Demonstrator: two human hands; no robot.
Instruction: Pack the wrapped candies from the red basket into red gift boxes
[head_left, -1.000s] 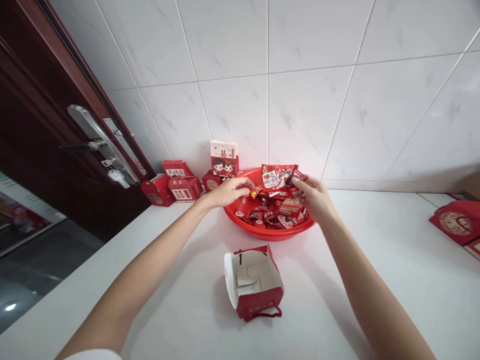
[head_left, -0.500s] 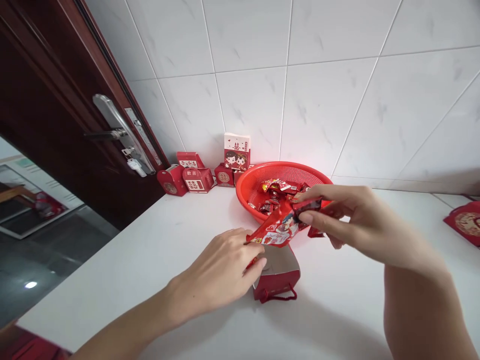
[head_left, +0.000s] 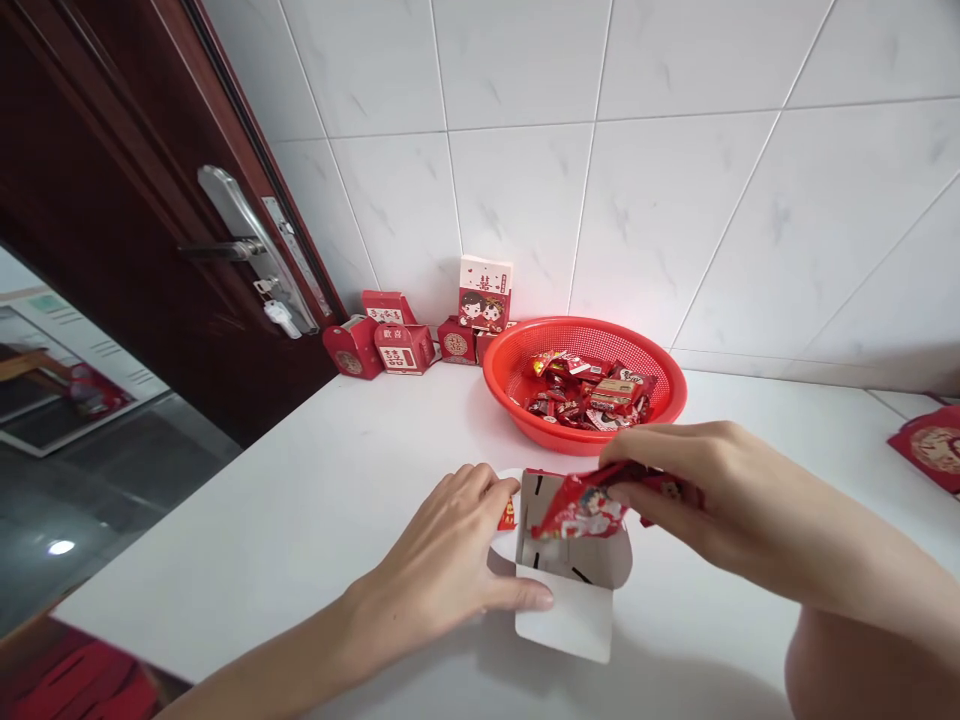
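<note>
An open gift box (head_left: 566, 615) stands on the white table, its pale inside facing up and one flap folded down towards me. My left hand (head_left: 457, 550) is at the box's left side, thumb over the flap. A small red and orange snack packet (head_left: 508, 514) peeks out under its curled fingers. In my right hand (head_left: 697, 480), thumb and fingers pinch red snack packets (head_left: 589, 510); the front one, with a cartoon print, hangs tilted over the box opening. Part of what this hand holds is hidden by its fingers.
Behind the box sits a red plastic basket (head_left: 517, 418) of wrapped snacks (head_left: 592, 390). Several red gift boxes (head_left: 405, 348) stand by the tiled wall, one carton (head_left: 485, 293) atop others. A red decorated item (head_left: 930, 445) lies far right. A dark door (head_left: 112, 180) is left.
The snack packets in my right hand have moved down from near the basket to over the box. The box's flap now lies open towards me, and my left thumb has spread onto it.
</note>
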